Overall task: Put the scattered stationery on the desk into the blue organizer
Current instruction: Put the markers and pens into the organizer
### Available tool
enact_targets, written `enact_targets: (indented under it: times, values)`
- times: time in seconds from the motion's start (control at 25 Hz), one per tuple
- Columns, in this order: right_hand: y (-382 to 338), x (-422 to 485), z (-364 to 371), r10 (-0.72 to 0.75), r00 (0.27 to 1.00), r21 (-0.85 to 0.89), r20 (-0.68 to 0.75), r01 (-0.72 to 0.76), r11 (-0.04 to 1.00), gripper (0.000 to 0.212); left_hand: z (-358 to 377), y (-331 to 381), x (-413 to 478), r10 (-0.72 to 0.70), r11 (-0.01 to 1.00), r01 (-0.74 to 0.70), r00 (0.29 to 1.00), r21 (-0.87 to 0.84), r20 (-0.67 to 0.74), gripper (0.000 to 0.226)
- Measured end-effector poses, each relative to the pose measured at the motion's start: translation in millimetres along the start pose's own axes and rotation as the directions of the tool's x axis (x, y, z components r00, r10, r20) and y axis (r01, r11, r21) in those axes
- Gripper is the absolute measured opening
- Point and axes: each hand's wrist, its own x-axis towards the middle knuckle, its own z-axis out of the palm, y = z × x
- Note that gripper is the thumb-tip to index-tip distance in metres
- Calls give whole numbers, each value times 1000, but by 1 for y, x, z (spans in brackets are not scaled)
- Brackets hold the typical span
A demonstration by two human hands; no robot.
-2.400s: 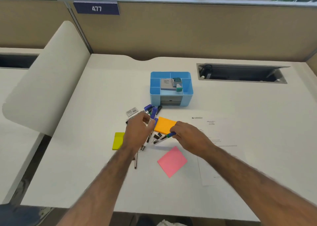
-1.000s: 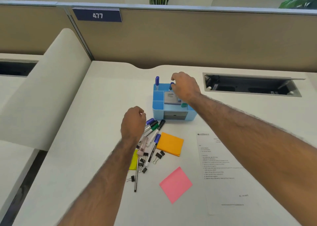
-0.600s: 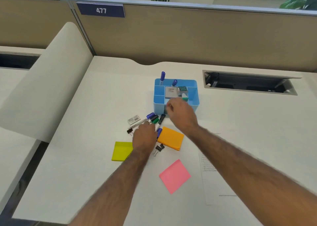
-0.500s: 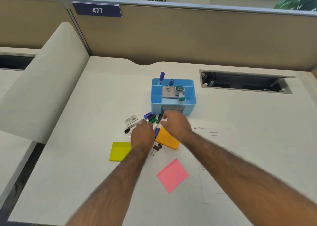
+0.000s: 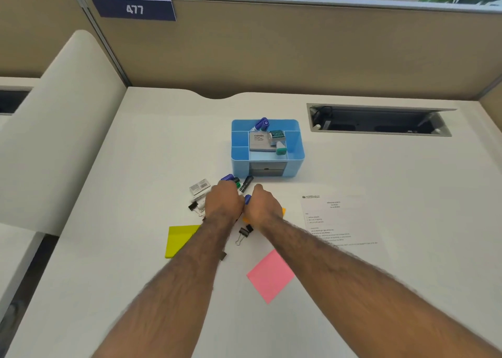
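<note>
The blue organizer [image 5: 298, 151] stands mid-desk. It holds two blue-capped markers [image 5: 262, 124] in its back compartment, a grey camlin box [image 5: 259, 141] and a green-capped item [image 5: 281, 149]. Just in front of it lies a pile of markers with blue [image 5: 227, 178], green [image 5: 237, 184] and black [image 5: 247, 181] caps. My left hand [image 5: 224, 201] is curled down on that pile. My right hand [image 5: 264, 205] sits beside it, fingers closed at a blue-capped marker [image 5: 247, 198] between the two hands. The fingertips are hidden.
A staple box [image 5: 200, 189] and binder clips [image 5: 243, 232] lie around the pile. There are yellow [image 5: 179, 239], pink [image 5: 270, 275] and mostly hidden orange [image 5: 283, 211] sticky pads. A printed sheet [image 5: 342, 222] lies to the right. A cable tray [image 5: 380, 120] is open at the back right.
My right hand left a blue-capped marker in the organizer's back compartment and came back to the pile, closing beside my left hand. The left hand stayed on the markers.
</note>
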Motion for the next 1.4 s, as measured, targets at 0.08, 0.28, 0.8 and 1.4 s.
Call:
enact_targets:
  times: [0.08,0.28,0.8,1.4]
  values:
    - [-1,0,-2,-6,1000,16,-5,6,1000,22,-7,-2,-3,-33,989,30,999,-146,-21,19]
    - [-12,7,3,4,1000,26,20,-5,1000,25,-42,-8,-22,-74,859,17,993,-511,-91,16]
    - [-14,22,7,20,1000,1,-18,-20,1000,38,-118,30,81,-45,755,-156,956,-637,-289,20]
    - [-23,-11,-65,-205,952,336,-227,274,901,6,-110,50,124,-44,774,-186,938,-605,-345,14]
